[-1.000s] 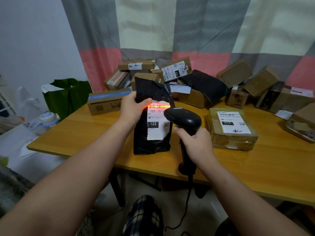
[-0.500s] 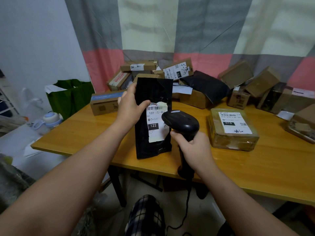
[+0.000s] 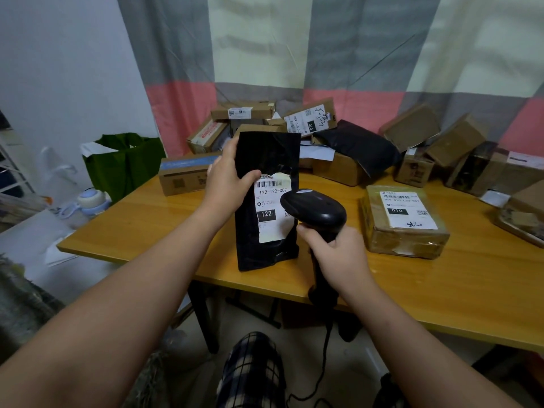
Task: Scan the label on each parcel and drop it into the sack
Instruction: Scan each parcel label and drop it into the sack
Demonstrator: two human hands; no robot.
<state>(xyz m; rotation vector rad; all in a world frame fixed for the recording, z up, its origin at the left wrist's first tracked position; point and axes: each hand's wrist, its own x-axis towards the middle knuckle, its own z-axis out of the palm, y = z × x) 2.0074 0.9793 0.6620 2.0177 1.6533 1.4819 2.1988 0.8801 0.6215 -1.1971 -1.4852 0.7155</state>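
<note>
**Head view: black parcel held upright beside the scanner**

The head camera looks down across a wooden table [image 3: 147,225]. The left hand [image 3: 226,184] grips the black parcel [image 3: 265,160] by its upper left edge, with the thumb across the front and the fingers curled behind. The parcel stands upright over the near edge of the table. Whether its bottom touches the wood cannot be told. Its white label [image 3: 272,210] faces the camera and reads 122-122-C07, with a barcode along the top.

At 3 o'clock of the label, just beside it, sits the head of the black scanner [image 3: 315,207]. The right hand [image 3: 338,257] is wrapped tightly round the scanner's handle, fingers closed. The scanner's cable [image 3: 323,348] hangs towards 6 o'clock, past a plaid-clad knee [image 3: 253,369].

The green sack [image 3: 126,169] stands open off the table's left end, at about 9 o'clock from the parcel. Below it is a pale water bottle [image 3: 91,201].

At 3 o'clock of the scanner a taped brown parcel [image 3: 406,242] lies flat on the table, label up. A heap of cardboard boxes [image 3: 244,110] and a black bag [image 3: 359,145] fills the far side from 11 to 2 o'clock, against a striped curtain [image 3: 323,54]. A long box with a blue strip [image 3: 185,178] lies at 10 o'clock.
</note>
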